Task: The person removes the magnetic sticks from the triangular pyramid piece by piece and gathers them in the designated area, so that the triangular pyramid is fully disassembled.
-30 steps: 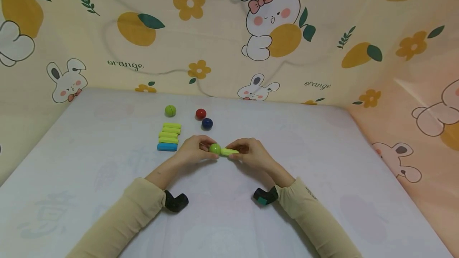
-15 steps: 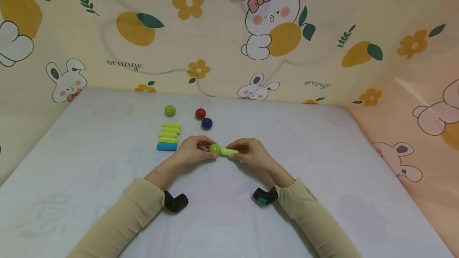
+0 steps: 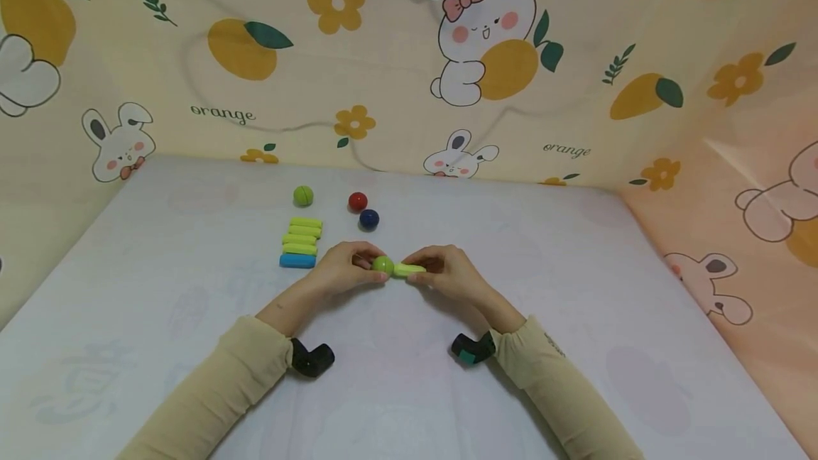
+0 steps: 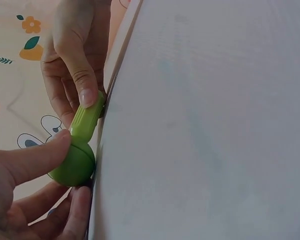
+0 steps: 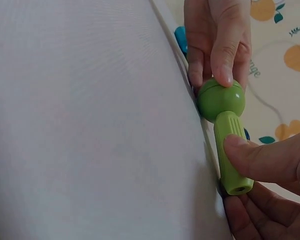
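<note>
Near the middle of the table, my left hand (image 3: 341, 270) pinches a green ball (image 3: 383, 265) between thumb and fingers. A short yellow-green ribbed rod (image 3: 409, 271) is held between the thumb and fingers of my right hand (image 3: 451, 272). In the left wrist view, one end of the rod (image 4: 86, 120) meets the ball (image 4: 74, 167) and the two touch. From the right wrist view, the rod's near end (image 5: 239, 190) shows a small dark hole, and the ball (image 5: 221, 101) has a seam line. Both pieces lie low, close to the table surface.
Left of my left hand, several yellow-green rods (image 3: 300, 240) lie in a row with a blue rod (image 3: 297, 261) nearest me. Behind are another green ball (image 3: 303, 196), a red ball (image 3: 358, 201) and a dark blue ball (image 3: 368, 218). A printed cloth (image 3: 396, 69) rises behind the table.
</note>
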`<state>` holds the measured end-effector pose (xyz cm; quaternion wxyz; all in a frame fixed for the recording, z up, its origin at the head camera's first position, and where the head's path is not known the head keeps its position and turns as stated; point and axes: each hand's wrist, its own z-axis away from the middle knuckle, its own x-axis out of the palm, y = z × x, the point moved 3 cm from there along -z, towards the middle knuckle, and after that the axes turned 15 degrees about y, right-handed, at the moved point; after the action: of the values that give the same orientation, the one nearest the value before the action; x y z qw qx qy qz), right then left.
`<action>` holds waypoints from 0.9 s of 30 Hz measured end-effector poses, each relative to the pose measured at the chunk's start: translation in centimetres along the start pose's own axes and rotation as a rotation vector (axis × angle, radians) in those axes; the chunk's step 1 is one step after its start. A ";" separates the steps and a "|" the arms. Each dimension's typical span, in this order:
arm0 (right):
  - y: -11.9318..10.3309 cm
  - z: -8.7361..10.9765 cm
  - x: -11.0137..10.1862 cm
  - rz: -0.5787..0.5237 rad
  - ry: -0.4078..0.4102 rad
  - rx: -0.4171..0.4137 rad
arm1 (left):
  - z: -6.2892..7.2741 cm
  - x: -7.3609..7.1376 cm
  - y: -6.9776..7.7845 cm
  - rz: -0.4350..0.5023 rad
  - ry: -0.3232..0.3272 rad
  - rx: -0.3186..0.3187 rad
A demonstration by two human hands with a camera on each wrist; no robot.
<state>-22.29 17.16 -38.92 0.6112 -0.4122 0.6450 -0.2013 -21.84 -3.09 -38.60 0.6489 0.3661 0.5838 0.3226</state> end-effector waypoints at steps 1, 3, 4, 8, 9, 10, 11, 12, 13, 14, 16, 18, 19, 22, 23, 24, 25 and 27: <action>0.0 0.0 0.0 -0.003 -0.005 0.002 | 0.0 0.0 0.0 -0.004 -0.005 -0.002; 0.1 0.0 -0.1 -0.012 -0.019 0.012 | -0.1 0.1 -0.1 -0.012 -0.020 -0.005; 0.1 0.0 -0.1 -0.016 -0.025 0.016 | -0.1 0.1 -0.2 -0.015 -0.029 -0.005; -0.1 0.0 -0.1 -0.038 -0.051 0.012 | 0.1 0.2 -0.3 -0.023 -0.054 0.004; -0.1 0.0 -0.1 -0.042 -0.055 0.007 | 0.1 0.1 -0.4 -0.025 -0.057 0.007; -0.2 0.0 -0.1 -0.046 -0.058 0.000 | 0.2 0.1 -0.3 -0.022 -0.057 0.007; -0.2 0.0 -0.1 -0.052 -0.061 -0.007 | 0.3 0.1 -0.3 -0.016 -0.056 0.008; -0.2 0.0 -0.1 -0.056 -0.064 -0.012 | 0.3 0.0 -0.2 -0.014 -0.054 0.011; -0.2 0.0 -0.1 -0.058 -0.065 -0.015 | 0.4 0.0 -0.1 -0.013 -0.053 0.012; -0.2 0.0 -0.1 -0.060 -0.064 -0.014 | 0.4 0.0 -0.1 -0.011 -0.052 0.012; -0.2 -0.1 -0.2 -0.061 -0.061 -0.016 | 0.4 0.0 0.0 -0.007 -0.048 0.010; -0.2 -0.1 -0.3 -0.061 -0.060 -0.014 | 0.3 0.0 0.0 -0.015 -0.051 0.016; -0.2 -0.1 -0.3 -0.061 -0.060 -0.013 | 0.3 0.1 0.1 -0.015 -0.053 0.012; -0.1 -0.2 -0.4 -0.059 -0.060 -0.015 | 0.2 0.1 0.1 -0.024 -0.054 0.007; -0.1 -0.1 -0.4 -0.057 -0.062 -0.015 | 0.2 0.1 0.1 -0.023 -0.054 -0.004; -0.1 -0.1 -0.5 -0.052 -0.064 -0.013 | 0.1 0.1 0.0 -0.023 -0.056 -0.007; -0.1 0.0 -0.7 -0.042 -0.063 -0.014 | 0.0 0.1 0.0 -0.019 -0.058 -0.009; 0.0 0.1 -1.1 -0.019 -0.052 -0.003 | -0.2 -0.1 -0.2 0.001 -0.061 -0.019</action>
<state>-22.32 18.02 -38.22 0.6251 -0.4244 0.6252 -0.1955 -22.05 -3.20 -38.72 0.6698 0.3700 0.5604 0.3170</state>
